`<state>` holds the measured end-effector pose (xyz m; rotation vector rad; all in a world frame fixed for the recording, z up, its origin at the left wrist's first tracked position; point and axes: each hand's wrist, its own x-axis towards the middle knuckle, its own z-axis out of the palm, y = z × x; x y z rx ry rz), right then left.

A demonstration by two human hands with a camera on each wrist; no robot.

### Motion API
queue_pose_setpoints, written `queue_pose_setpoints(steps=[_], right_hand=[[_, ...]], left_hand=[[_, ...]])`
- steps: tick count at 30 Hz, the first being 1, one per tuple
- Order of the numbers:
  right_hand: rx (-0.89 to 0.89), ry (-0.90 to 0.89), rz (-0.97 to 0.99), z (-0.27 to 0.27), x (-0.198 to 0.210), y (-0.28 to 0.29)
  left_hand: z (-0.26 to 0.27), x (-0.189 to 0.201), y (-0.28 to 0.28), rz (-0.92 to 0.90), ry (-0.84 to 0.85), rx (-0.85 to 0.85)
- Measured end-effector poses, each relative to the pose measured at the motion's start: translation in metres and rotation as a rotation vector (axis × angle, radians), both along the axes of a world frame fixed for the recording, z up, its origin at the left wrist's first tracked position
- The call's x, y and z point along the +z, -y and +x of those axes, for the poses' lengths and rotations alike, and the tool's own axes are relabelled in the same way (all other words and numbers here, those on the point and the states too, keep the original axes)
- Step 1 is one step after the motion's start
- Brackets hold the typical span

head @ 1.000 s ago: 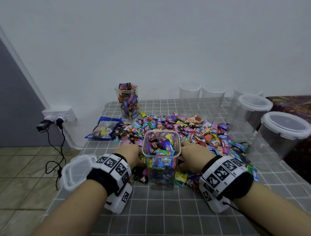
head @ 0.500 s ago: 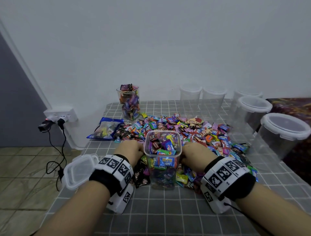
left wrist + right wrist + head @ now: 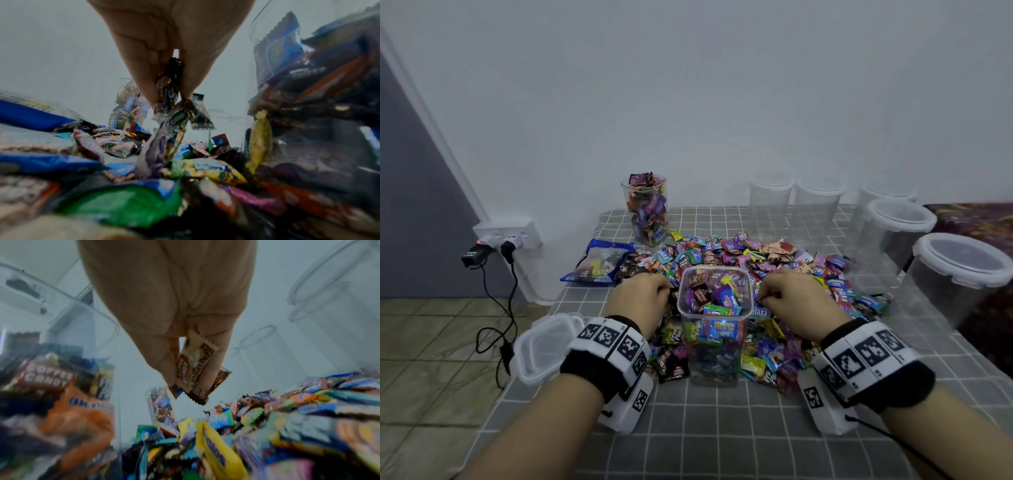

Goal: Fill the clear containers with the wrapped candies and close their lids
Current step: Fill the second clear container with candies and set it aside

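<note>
A clear square container (image 3: 714, 329), nearly full of wrapped candies, stands open in front of me on the grey checked table (image 3: 722, 438). A big pile of wrapped candies (image 3: 774, 260) spreads behind and around it. My left hand (image 3: 643, 298) is at the container's left side and pinches a few dark wrapped candies (image 3: 169, 84). My right hand (image 3: 791, 298) is at its right side and pinches brown and cream wrapped candies (image 3: 195, 368). Both hands hover just above the pile. A loose clear lid (image 3: 544, 346) lies at the table's left edge.
A second open jar full of candies (image 3: 647, 212) stands at the back left, beside a blue candy bag (image 3: 599, 262). Several empty clear containers with lids (image 3: 959, 274) line the back and right side. A wall socket with cables (image 3: 506, 240) is left of the table.
Both hands have lifted slightly from the pile beside the container, each now pinching candies. The container has not moved.
</note>
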<state>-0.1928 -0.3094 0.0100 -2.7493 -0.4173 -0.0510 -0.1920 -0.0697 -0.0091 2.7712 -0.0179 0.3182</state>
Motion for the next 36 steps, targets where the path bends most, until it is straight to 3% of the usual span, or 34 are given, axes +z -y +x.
queue_pose_setpoints(steps=[6, 12, 20, 26, 33, 36], right_hand=[[-0.002, 0.221, 0.263, -0.011, 0.032, -0.001], [0.158, 0.372, 0.416, -0.034, 0.06, -0.026], [0.332, 0.303, 0.346, -0.041, 0.039, -0.054], [0.328, 0.241, 0.294, -0.044, 0.038, -0.055], [0.256, 0.233, 0.421, -0.051, 0.036, -0.046], [0.231, 0.086, 0.45, -0.052, 0.03, -0.038]], left_hand=[[-0.001, -0.002, -0.002, -0.05, 0.048, -0.001], [0.0, -0.004, -0.002, -0.059, 0.087, 0.001], [-0.001, -0.003, -0.003, -0.049, 0.087, 0.011], [-0.001, -0.004, -0.003, -0.065, 0.089, 0.013], [-0.003, -0.003, -0.002, -0.129, 0.096, 0.008], [-0.005, -0.001, -0.003, -0.15, 0.11, 0.011]])
